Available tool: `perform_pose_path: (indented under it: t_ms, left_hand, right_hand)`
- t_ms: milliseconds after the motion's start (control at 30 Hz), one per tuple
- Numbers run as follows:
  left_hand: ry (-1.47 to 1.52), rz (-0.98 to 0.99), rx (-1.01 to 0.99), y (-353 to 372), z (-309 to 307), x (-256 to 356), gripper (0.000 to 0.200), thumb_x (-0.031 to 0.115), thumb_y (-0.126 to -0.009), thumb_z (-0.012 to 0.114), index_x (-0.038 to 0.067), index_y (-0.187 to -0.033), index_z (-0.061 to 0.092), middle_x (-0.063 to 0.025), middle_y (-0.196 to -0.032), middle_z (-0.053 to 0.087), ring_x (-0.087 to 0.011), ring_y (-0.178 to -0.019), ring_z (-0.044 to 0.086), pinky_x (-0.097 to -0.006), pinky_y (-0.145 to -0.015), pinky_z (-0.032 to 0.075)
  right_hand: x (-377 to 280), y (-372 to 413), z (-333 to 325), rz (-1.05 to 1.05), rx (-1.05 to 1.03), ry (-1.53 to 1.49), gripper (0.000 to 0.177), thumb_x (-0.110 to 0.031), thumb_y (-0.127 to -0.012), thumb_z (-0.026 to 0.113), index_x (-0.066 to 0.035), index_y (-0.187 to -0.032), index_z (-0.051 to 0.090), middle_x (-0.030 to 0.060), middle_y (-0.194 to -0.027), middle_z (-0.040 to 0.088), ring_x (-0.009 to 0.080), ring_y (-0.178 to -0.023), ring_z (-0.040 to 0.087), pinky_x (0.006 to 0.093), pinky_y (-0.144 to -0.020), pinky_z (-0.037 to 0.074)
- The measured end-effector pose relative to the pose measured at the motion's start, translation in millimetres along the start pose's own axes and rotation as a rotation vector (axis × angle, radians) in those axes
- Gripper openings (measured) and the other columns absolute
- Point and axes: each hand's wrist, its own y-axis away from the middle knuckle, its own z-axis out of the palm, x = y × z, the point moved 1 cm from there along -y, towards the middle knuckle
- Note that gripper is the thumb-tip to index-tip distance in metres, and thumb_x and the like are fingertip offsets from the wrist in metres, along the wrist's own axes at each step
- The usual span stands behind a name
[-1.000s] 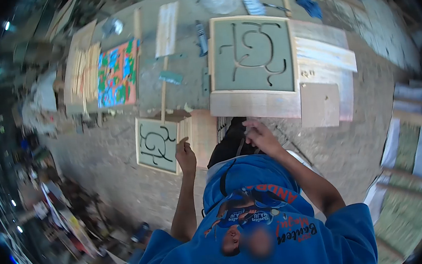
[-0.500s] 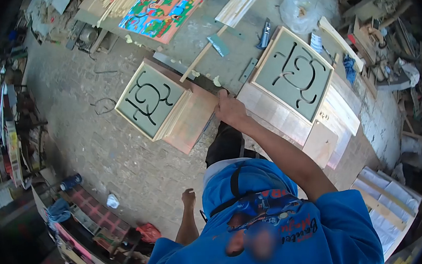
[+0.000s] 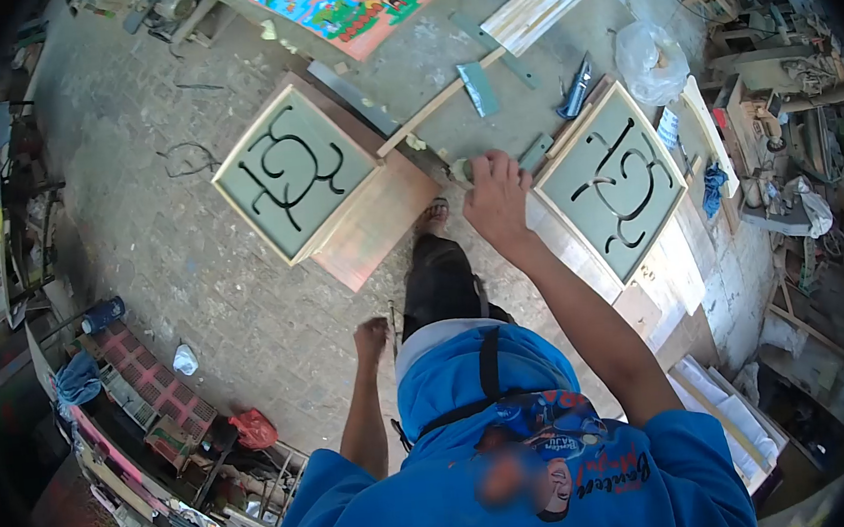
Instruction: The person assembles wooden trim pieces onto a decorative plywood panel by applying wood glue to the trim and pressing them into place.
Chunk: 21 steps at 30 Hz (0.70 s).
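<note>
My right hand (image 3: 498,195) reaches forward to the edge of the green-grey worktable (image 3: 405,74), fingers curled over a small pale piece (image 3: 461,171) at the corner; I cannot tell what that piece is. Close by on the right, a framed panel (image 3: 574,165) with black curved strokes on a green face rests on light boards. A similar framed panel (image 3: 257,157) sits on a wooden stack to the left. My left hand (image 3: 371,336) hangs low beside my leg, fingers curled in and nothing visible in them.
A wooden strip (image 3: 438,101) crosses the table's near edge, with a green block (image 3: 477,89) by it. Farther off lie a dark-blue-handled tool (image 3: 575,87), a pale slatted board (image 3: 533,13), a colourful printed panel (image 3: 370,12) and a clear plastic bag (image 3: 650,63).
My view has shifted, with the table sliding right and up in it. My right hand has moved right along the table edge. The left hand still hangs at my side, slightly higher in view.
</note>
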Motion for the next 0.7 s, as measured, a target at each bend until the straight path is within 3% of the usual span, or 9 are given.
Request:
perform_pose_path:
  t_ms: [100,167,267,433,500,633,700]
  left_hand:
    - [0.135,0.061,-0.009,-21,-7,57,0.033,0.014,-0.086,0.061,-0.001,-0.115,0.070,-0.0131,-0.077,0.071,-0.0177,-0.064,0.067,-0.0303,-0.060,0.054]
    - [0.089,-0.004,-0.042,-36,-7,79,0.039,0.015,-0.087,0.061,-0.001,-0.122,0.066,-0.0122,-0.080,0.071,-0.0172,-0.064,0.066,-0.0298,-0.059,0.052]
    - [0.385,-0.171,-0.094,-40,-7,86,0.042,0.016,-0.088,0.061,-0.001,-0.126,0.062,-0.0125,-0.083,0.071,-0.0159,-0.066,0.063,-0.0269,-0.059,0.047]
    - [0.345,-0.239,-0.136,-53,-9,69,0.040,0.018,-0.091,0.061,-0.002,-0.125,0.062,-0.0131,-0.085,0.071,-0.0162,-0.067,0.064,-0.0282,-0.061,0.049]
    - [0.344,-0.270,-0.127,-52,-10,65,0.038,0.016,-0.091,0.061,-0.003,-0.124,0.062,-0.0144,-0.085,0.071,-0.0171,-0.068,0.065,-0.0291,-0.061,0.050]
    - [0.380,-0.284,-0.088,-56,-14,69,0.037,0.018,-0.092,0.060,-0.002,-0.124,0.062,-0.0135,-0.088,0.071,-0.0155,-0.068,0.064,-0.0273,-0.060,0.047]
    - [0.396,-0.300,-0.091,-58,-13,71,0.038,0.018,-0.092,0.061,-0.001,-0.125,0.062,-0.0129,-0.087,0.071,-0.0145,-0.068,0.063,-0.0272,-0.059,0.047]
  right_hand:
    - [4,-30,16,0.039,0.017,-0.025,0.047,-0.008,-0.072,0.066,-0.011,-0.117,0.056,0.0146,-0.120,0.051,0.0339,-0.113,0.048,0.0510,-0.096,0.031]
    - [-3,-47,24,0.077,-0.008,-0.036,0.046,-0.009,-0.073,0.067,-0.011,-0.118,0.056,0.0140,-0.122,0.050,0.0333,-0.114,0.048,0.0503,-0.097,0.031]
    - [-13,-56,22,0.088,-0.075,0.035,0.051,-0.012,-0.075,0.069,-0.010,-0.124,0.055,0.0138,-0.124,0.050,0.0318,-0.114,0.048,0.0523,-0.100,0.029]
    - [-11,-51,19,0.040,-0.061,0.128,0.064,-0.013,-0.077,0.067,-0.009,-0.138,0.049,0.0141,-0.126,0.049,0.0303,-0.114,0.048,0.0536,-0.103,0.028]
    - [-10,-52,17,0.020,-0.088,0.182,0.061,-0.009,-0.082,0.057,-0.005,-0.142,0.048,0.0134,-0.127,0.053,0.0283,-0.110,0.050,0.0524,-0.100,0.030]
    - [-19,-66,15,0.019,-0.150,0.220,0.060,-0.011,-0.083,0.056,-0.001,-0.142,0.049,0.0139,-0.123,0.054,0.0279,-0.110,0.050,0.0516,-0.101,0.029]
    - [-24,-73,9,0.004,-0.200,0.260,0.049,-0.013,-0.084,0.055,0.003,-0.130,0.059,0.0143,-0.119,0.055,0.0275,-0.110,0.051,0.0508,-0.103,0.029]
